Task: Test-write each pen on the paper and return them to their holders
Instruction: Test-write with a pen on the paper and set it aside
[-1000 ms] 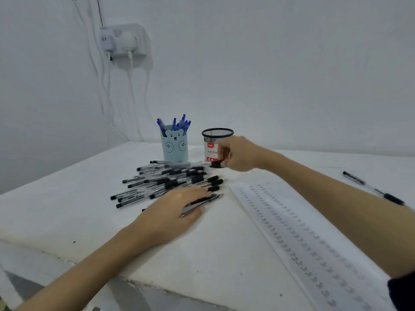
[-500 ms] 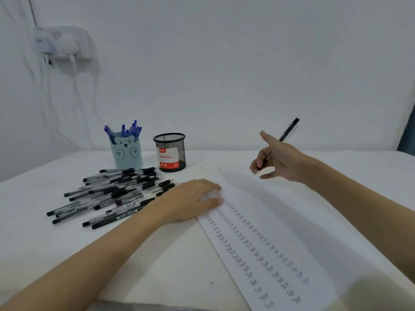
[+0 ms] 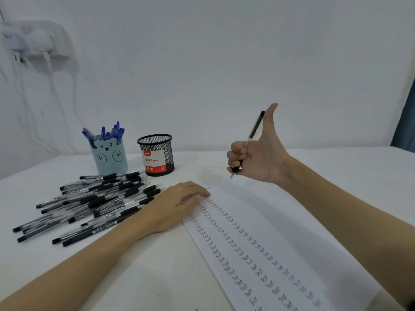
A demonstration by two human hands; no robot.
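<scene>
my right hand grips a black pen, tip above the paper; my left hand lies flat on it. rows written; black pen pile untested, mesh holder looks empty.

Matt white paper, black wire-mesh metal holder, glossy clear-plastic pens with black caps

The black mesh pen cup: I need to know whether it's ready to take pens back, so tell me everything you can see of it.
The black mesh pen cup is a round holder of what looks like wire mesh, with a solid rim and base. It stands upright on the white table, right of the blue bear cup and behind the pile of black pens. A red-and-white label reading "Ball Pens" shows on it. No pens stick out above its rim, and neither hand touches it.
</scene>
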